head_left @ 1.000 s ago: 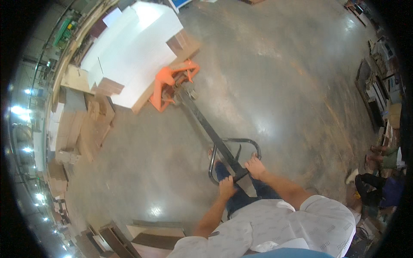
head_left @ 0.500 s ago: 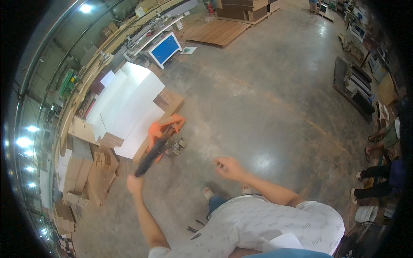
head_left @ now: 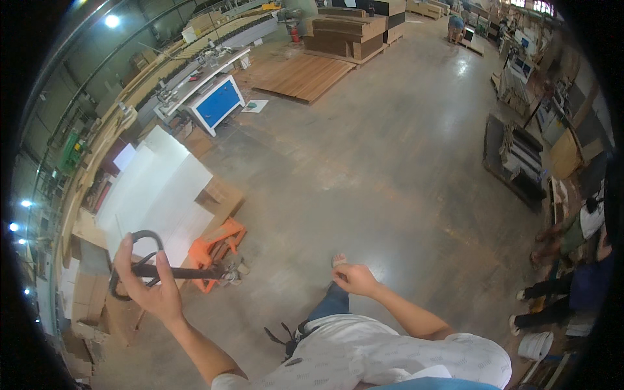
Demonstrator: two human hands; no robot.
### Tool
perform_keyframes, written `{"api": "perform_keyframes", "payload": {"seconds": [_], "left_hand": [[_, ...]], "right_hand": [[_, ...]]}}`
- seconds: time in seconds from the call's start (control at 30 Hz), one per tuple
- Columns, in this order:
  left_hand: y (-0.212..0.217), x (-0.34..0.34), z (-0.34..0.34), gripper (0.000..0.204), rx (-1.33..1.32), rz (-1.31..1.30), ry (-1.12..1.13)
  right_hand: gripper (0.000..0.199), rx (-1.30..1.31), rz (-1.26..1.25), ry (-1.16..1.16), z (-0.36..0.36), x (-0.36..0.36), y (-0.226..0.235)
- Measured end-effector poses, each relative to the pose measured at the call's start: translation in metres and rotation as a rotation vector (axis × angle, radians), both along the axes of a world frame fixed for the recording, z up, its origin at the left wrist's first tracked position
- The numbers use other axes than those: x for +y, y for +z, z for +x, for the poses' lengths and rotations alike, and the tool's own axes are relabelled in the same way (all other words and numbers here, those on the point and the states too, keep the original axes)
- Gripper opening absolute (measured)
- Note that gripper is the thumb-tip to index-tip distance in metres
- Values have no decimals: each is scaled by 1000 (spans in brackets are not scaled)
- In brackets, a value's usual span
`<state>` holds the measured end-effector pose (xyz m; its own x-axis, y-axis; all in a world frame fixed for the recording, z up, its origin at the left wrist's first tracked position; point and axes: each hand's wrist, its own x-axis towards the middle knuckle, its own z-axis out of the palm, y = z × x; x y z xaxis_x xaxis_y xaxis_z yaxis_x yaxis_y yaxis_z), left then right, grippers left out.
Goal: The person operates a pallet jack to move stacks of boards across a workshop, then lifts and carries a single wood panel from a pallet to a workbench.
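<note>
My left hand (head_left: 153,289) is at the black loop handle (head_left: 158,242) of an orange pallet jack (head_left: 207,250). Its fingers are stretched out and spread across the loop, not wrapped round it. From the loop, the dark shaft tilts down to the jack's wheels. A load with large white sheets (head_left: 153,179) and cardboard (head_left: 224,195) sits at the jack's far side. In front of my body, my right hand (head_left: 357,279) hangs over the floor with its fingers curled in and nothing visible in them.
Cardboard boxes (head_left: 91,279) stand behind the handle at the left. Farther off are a blue-fronted machine (head_left: 218,104), wooden planks (head_left: 302,78) and stacked brown panels (head_left: 344,36). Dark panels (head_left: 517,159) lie at the right, near people's legs (head_left: 546,292) and a white bucket (head_left: 536,344).
My left hand has gone from gripping the handle to spread fingers, and the handle has swung left. My right hand's fingers have curled in. The load and jack appear farther left in view.
</note>
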<state>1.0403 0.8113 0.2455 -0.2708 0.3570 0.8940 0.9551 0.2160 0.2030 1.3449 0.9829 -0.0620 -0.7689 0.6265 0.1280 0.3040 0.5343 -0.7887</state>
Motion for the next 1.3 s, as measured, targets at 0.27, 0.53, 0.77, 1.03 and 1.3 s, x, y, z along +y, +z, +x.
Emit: {"api": "perform_keyframes", "payload": {"seconds": [0.27, 0.53, 0.77, 1.03, 1.3], "left_hand": [[96, 243, -28, 77, 352, 511, -546], [102, 514, -49, 72, 313, 806, -823], [120, 725, -27, 68, 323, 1096, -1099], [146, 959, -46, 64, 288, 1163, -1144], [90, 1163, -124, 61, 260, 1014, -1132]], "right_hand": [[22, -661, -173, -218, 99, 171, -193], [23, -942, -710, -754, 210, 241, -206], [26, -607, -579, -645, 80, 521, -199], [29, -608, -350, -468, 12, 817, -230], [28, -469, -109, -552, -96, 1121, -174]]}}
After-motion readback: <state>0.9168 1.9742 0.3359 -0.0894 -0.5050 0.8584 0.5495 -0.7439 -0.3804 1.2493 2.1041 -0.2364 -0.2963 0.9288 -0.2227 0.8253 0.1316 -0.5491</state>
